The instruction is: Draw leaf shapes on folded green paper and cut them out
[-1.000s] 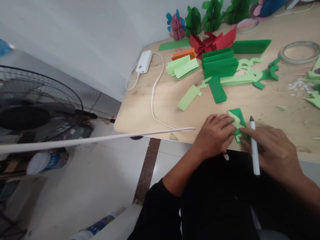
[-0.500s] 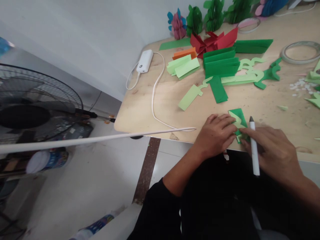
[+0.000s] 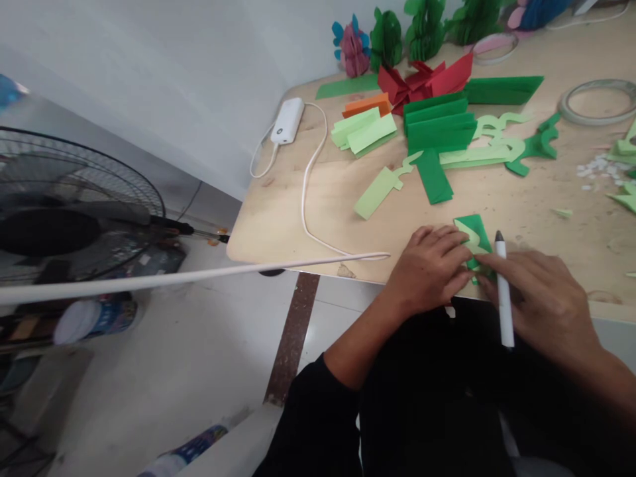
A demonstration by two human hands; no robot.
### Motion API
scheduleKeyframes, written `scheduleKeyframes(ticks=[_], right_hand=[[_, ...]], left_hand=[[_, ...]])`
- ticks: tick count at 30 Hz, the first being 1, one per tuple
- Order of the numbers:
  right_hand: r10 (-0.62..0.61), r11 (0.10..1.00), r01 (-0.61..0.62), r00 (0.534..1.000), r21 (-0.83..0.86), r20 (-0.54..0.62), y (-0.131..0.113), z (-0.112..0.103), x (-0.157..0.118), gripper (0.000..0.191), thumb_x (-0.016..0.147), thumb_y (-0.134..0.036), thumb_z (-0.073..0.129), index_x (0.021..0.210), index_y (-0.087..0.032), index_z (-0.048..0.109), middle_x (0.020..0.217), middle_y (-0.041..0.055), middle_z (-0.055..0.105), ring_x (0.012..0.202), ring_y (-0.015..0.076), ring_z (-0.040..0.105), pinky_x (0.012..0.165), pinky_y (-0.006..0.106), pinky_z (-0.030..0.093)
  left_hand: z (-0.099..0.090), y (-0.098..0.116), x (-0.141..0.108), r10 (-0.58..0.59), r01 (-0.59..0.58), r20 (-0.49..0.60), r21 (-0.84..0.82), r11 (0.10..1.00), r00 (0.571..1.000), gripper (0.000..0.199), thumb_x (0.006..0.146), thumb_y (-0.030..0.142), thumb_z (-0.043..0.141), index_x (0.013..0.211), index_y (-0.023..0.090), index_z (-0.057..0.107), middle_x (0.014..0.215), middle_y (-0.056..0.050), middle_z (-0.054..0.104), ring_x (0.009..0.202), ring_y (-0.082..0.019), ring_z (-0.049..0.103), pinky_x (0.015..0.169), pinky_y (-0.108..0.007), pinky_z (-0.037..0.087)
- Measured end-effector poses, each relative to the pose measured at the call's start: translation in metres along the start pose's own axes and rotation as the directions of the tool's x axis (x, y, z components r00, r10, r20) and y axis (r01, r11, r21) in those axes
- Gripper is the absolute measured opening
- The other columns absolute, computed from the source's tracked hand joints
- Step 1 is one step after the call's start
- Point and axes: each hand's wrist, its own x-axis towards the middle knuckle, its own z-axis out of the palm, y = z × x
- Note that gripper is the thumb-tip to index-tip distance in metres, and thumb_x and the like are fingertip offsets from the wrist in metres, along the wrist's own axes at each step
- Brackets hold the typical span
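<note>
Left hand (image 3: 428, 270) pins green paper (image 3: 472, 244) at table edge (image 3: 368, 278); right (image 3: 546, 301) holds marker (image 3: 505, 308).

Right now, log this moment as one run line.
left hand: pressing dark green paper | right hand: holding white black-tipped marker | surface: pale wooden table

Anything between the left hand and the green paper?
No, nothing visible. The left hand is touching the dark green paper. The right hand, holding a white marker, touches it from the other side.
</note>
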Motion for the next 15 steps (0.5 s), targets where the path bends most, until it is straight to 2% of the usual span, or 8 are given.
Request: scheduleKeyframes(ticks=[15], right_hand=[[-0.027, 0.999, 0.027, 1.0, -0.019, -0.006, -0.0001, -0.0011, 0.0013, 0.031, 0.084, -0.017, 0.065, 0.115, -0.018, 0.065, 0.088, 0.0084, 0.073, 0.086, 0.0242, 0.065, 0.076, 0.036, 0.045]], left_hand=[[0.0031, -0.0015, -0.0011, 0.021, -0.02, -0.054, 0.015, 1.0, 0.998, 0.028, 0.099, 0.032, 0.047, 0.109, 0.016, 0.067, 0.131, -0.009, 0.065, 0.131, -0.024, 0.052, 0.111, -0.041, 0.035]])
